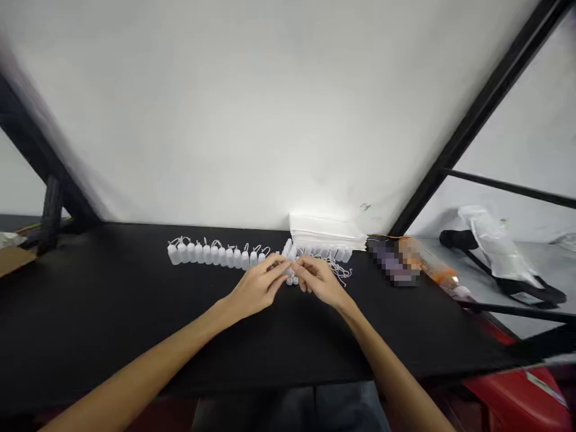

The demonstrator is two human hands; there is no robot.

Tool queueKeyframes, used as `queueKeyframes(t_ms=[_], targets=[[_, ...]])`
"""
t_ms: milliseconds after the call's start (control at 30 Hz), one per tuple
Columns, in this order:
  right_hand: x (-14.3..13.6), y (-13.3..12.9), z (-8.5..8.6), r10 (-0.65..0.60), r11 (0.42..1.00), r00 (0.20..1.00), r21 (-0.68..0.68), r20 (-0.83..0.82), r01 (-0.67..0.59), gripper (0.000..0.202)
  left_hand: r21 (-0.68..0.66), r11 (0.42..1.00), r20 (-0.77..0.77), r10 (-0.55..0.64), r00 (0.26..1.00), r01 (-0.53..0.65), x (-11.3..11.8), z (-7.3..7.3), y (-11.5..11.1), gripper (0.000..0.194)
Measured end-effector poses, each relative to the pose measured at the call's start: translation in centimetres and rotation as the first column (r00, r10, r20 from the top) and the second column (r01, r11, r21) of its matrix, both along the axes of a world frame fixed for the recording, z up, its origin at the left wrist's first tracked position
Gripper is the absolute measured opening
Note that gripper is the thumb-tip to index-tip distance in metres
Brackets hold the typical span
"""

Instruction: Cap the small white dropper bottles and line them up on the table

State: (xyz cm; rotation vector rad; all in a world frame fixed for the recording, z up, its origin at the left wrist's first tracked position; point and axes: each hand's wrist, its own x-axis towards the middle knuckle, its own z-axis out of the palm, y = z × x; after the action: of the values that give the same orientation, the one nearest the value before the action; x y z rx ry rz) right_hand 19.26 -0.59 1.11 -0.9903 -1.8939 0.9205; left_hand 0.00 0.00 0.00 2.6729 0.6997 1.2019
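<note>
Several small white bottles [207,255] with looped cords on top stand in a row on the black table [135,312]. At the row's right end, my left hand [261,283] is closed around a small white bottle. My right hand [318,279] meets it there, thumb and fingertips pinched together on something too small to make out. More white bottles and loose white cords [339,271] lie just behind and to the right of my right hand. Two small white pieces [292,280] show below the fingertips.
Behind the hands a stack of white sheets [326,231] lies against the wall. To the right are a blurred dark item [392,263] and an orange-and-clear bottle [445,279]. Black frame bars [472,126] rise at both sides. A red stool [522,399] is at lower right.
</note>
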Motion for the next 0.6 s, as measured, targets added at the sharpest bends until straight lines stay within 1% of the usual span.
queueKeyframes(t_ms=[100,200,300,500,600], targets=[[0.16,0.13,0.14,-0.030,0.998,0.999,0.055,0.037,0.028,0.044,-0.015,1.000,0.026,-0.010,1.000,0.010,-0.01,0.17,0.06,0.023],[0.29,0.13,0.25,-0.061,0.995,0.997,0.079,0.041,0.058,0.037,-0.037,0.999,0.039,-0.010,0.999,0.011,-0.03,0.24,0.22,0.024],[0.39,0.08,0.19,-0.058,0.997,0.998,0.047,0.035,0.056,0.031,-0.033,0.999,0.016,-0.005,1.000,0.006,-0.03,0.06,0.33,0.027],[0.44,0.22,-0.30,-0.030,0.999,0.998,0.022,0.063,0.028,0.047,-0.014,1.000,-0.044,0.021,0.999,-0.021,0.05,-0.24,0.17,0.023],[0.45,0.24,-0.29,-0.041,0.999,0.998,0.033,0.040,0.039,0.041,-0.034,0.999,-0.034,0.036,0.999,-0.037,-0.01,-0.02,0.16,0.024]])
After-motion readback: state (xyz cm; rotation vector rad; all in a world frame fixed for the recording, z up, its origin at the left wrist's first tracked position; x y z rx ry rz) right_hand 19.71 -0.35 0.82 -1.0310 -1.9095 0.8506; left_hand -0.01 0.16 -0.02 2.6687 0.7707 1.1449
